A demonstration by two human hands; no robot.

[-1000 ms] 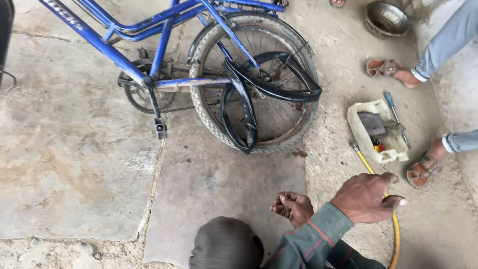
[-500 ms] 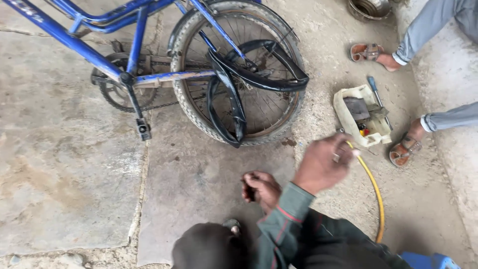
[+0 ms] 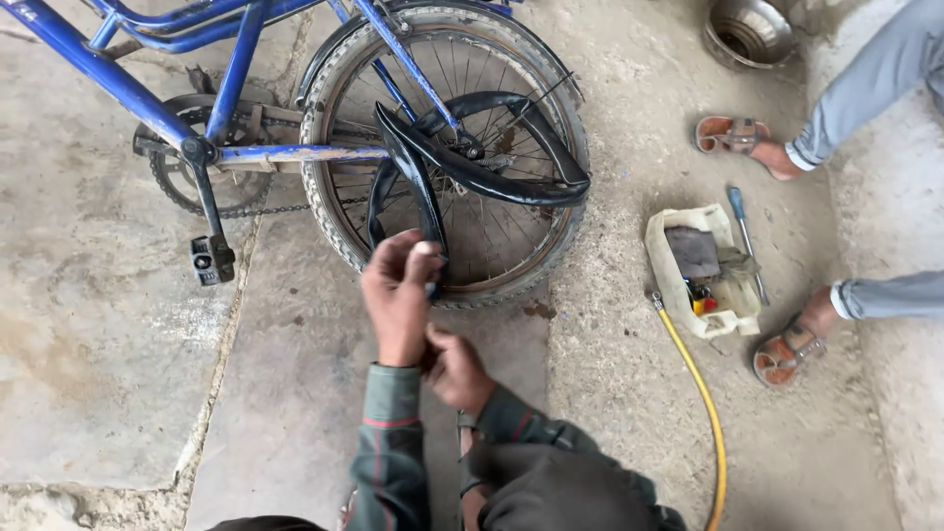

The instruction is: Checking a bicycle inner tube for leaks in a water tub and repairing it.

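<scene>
In the middle of the frame the left hand (image 3: 398, 300) is raised with its fingers curled together around the lower end of a black inner tube (image 3: 462, 162), its grip clamped on the rubber just where the tube hangs in front of the tyre. The right hand (image 3: 454, 369) sits just below and to the right of it, touching the left wrist; its fingers are bent, but I cannot tell whether its grip is closed on anything.

The inner tube droops out of the rear wheel (image 3: 447, 157) of a blue bicycle (image 3: 147, 93) in the upper part of the frame, looping across the spokes and down to the left hand. The bicycle's pedal (image 3: 212, 259) hangs low at the left, near the concrete floor (image 3: 118, 344).

To the right of the wheel lies a cut-open pale plastic container (image 3: 703, 280) holding a dark rag and small bits, with a blue-handled screwdriver (image 3: 742, 231) just beside it. A yellow hose (image 3: 703, 403) runs from the container's lower corner toward the bottom edge. At the far right another person's sandalled feet (image 3: 747, 138) rest on the floor, and a metal bowl (image 3: 747, 34) stands at the upper right.
</scene>
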